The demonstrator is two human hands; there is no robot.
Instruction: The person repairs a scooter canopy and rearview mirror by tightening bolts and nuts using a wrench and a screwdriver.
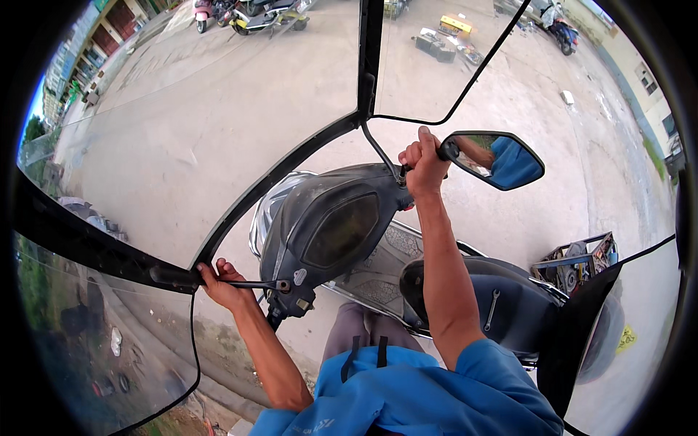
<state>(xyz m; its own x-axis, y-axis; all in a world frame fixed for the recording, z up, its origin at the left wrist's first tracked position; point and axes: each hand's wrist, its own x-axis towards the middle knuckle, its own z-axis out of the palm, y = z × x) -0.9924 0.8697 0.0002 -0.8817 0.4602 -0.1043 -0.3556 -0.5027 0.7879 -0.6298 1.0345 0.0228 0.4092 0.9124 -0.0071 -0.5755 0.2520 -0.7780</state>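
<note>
Spanner (492, 309) on seat (520, 283); L hand (231, 293), fingers curled round support rod (265, 285) at windshield frame (240, 208); R hand (426, 173), fingers closed round stem end of mirror (502, 158), beside scooter (291, 236). Frame looks approx. in place; tightening prob. to do, can't tell how much. Crate (563, 260) past seat: jumbled parts, too small to name; yellow box (455, 27) w/ black case (434, 46) well off, contents unclear

I'm looking down at pale, dusty concrete ground (291, 102). It's carrying my dark grey plastic-bodied scooter (331, 182), an open dark crate (571, 259) of mixed parts, a small white block (567, 97), a yellow box (455, 26). The scooter's black padded seat (523, 296) is holding a silver metal wrench (491, 311).
</note>
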